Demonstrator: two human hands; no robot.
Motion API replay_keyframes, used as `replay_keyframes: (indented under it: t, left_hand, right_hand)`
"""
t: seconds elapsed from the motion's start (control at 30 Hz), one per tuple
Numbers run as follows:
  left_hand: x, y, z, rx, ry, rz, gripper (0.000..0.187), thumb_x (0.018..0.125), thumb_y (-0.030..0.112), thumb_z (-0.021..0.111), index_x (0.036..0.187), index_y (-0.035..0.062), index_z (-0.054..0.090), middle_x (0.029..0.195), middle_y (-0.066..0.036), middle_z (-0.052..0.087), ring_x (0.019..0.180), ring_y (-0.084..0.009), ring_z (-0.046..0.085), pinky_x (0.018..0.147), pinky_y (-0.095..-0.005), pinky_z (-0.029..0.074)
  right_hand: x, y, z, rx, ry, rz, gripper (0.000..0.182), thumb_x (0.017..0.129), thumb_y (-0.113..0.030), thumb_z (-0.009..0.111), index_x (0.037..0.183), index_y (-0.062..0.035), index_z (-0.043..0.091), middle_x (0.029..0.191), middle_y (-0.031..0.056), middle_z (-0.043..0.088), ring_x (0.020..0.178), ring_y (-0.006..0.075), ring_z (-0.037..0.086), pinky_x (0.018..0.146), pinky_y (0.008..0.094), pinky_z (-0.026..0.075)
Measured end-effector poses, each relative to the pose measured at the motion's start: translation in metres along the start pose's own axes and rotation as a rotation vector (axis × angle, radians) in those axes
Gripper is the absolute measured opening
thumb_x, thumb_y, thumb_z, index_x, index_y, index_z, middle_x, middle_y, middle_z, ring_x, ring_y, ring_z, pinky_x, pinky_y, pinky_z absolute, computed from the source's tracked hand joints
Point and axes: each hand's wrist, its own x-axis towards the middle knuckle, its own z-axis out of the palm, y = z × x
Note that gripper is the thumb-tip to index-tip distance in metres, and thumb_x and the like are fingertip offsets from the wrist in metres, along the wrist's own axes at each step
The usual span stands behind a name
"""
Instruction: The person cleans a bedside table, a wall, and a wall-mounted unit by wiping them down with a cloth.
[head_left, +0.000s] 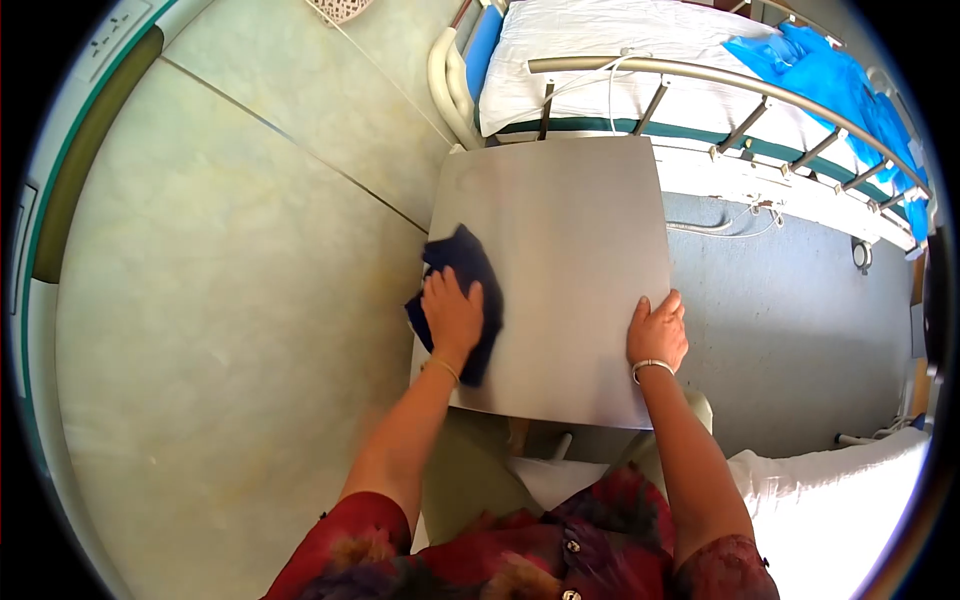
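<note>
A dark navy cloth lies bunched along the left side of a smooth silver-grey tabletop. My left hand presses down on the cloth, its fingers pointing away from me and partly closed over the fabric. At the tabletop's right edge, my right hand is curled over the rim, with the thumb on top and the undersides of the fingers hidden. There is a thin bracelet on each wrist.
Beyond the tabletop stands a bed with a metal side rail, white sheet and crumpled blue fabric. A pale wall runs along the left. White bedding lies at the lower right; a cable hangs under the bed.
</note>
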Motion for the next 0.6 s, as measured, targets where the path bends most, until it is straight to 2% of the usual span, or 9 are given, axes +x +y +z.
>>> replay_keyframes:
  t: [0.13,0.2,0.27,0.37,0.5,0.6]
  left_hand:
    - [-0.069,0.039,-0.021,-0.093,-0.054,0.178,0.06,0.085,0.034,0.05,0.128,-0.0052,0.035,0.131,-0.026,0.036,0.125,-0.0393,0.029,0.103,-0.0464,0.024]
    - [-0.092,0.062,-0.036,-0.134,-0.173,0.212,0.06,0.086,0.032,0.05,0.13,-0.0041,0.033,0.134,-0.027,0.032,0.126,-0.0402,0.027,0.104,-0.0462,0.022]
    - [-0.105,0.082,-0.041,-0.166,-0.207,0.295,0.059,0.085,0.03,0.051,0.13,-0.0036,0.034,0.133,-0.026,0.033,0.125,-0.041,0.028,0.103,-0.0479,0.023]
    - [-0.1,0.108,-0.041,-0.197,-0.185,0.403,0.056,0.086,0.032,0.05,0.129,-0.0009,0.036,0.133,-0.024,0.035,0.126,-0.0377,0.029,0.101,-0.0493,0.026]
    - [-0.063,0.148,-0.025,-0.219,-0.183,0.503,0.053,0.088,0.03,0.047,0.13,0.0007,0.036,0.133,-0.022,0.035,0.125,-0.0374,0.03,0.101,-0.05,0.025]
    - [-0.022,0.179,-0.008,-0.246,-0.136,0.499,0.053,0.087,0.031,0.047,0.129,0.0006,0.037,0.132,-0.022,0.036,0.125,-0.0374,0.03,0.101,-0.0498,0.025]
  right_hand:
    - [-0.001,-0.002,-0.004,0.014,-0.053,0.032,0.047,0.087,-0.034,0.049,0.117,-0.0006,0.035,0.106,0.0164,0.053,0.096,0.0312,0.056,0.077,0.0414,0.048]
    - [0.0,0.001,-0.004,0.041,-0.04,0.018,0.046,0.087,-0.034,0.048,0.118,-0.0013,0.035,0.106,0.0161,0.053,0.095,0.0311,0.056,0.079,0.0418,0.047]
    - [0.001,0.003,-0.005,0.081,-0.039,0.031,0.045,0.088,-0.034,0.046,0.118,-0.0024,0.037,0.107,0.0158,0.053,0.096,0.0312,0.056,0.08,0.0421,0.046]
    - [0.002,0.005,-0.007,0.178,-0.038,0.066,0.042,0.089,-0.035,0.042,0.117,-0.0046,0.043,0.11,0.0152,0.054,0.097,0.0314,0.055,0.081,0.0426,0.045]
    - [0.009,0.012,-0.004,0.311,-0.034,0.107,0.041,0.09,-0.036,0.038,0.117,-0.0068,0.049,0.111,0.0153,0.056,0.1,0.0323,0.055,0.082,0.0433,0.045]
    - [0.008,0.01,-0.005,0.295,-0.027,0.089,0.041,0.09,-0.036,0.039,0.116,-0.0063,0.049,0.109,0.0163,0.057,0.099,0.0331,0.055,0.082,0.0438,0.044]
